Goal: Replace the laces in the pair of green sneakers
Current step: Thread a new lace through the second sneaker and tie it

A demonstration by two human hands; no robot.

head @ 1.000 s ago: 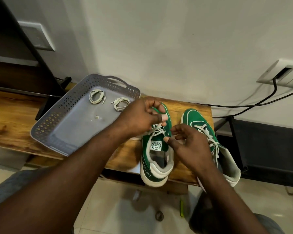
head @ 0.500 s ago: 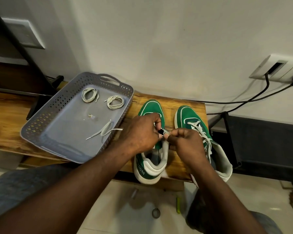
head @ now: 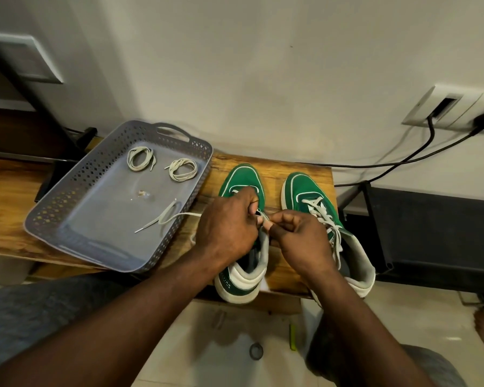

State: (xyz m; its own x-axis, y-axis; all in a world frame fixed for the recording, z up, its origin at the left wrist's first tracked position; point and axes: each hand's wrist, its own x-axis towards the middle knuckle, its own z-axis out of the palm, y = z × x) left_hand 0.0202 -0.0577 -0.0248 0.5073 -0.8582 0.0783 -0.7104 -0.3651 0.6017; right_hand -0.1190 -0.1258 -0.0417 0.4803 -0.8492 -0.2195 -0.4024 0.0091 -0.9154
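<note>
Two green sneakers stand side by side on a wooden bench. Over the middle of the left sneaker, my left hand curls around its upper at the eyelets. My right hand pinches the white lace there, fingertips meeting my left thumb. That lace's loose end trails left into the grey tray. The right sneaker is laced with a white lace. The left sneaker's eyelets are hidden under my hands.
A grey perforated tray sits left of the sneakers, holding two coiled white laces. Black cables run from a wall socket at the right. A dark rack stands right of the bench. My knees are below.
My hands moved down from the left sneaker's toe end to its middle and closed together on the lace. A loose lace end now lies in the tray. The camera shifted slightly.
</note>
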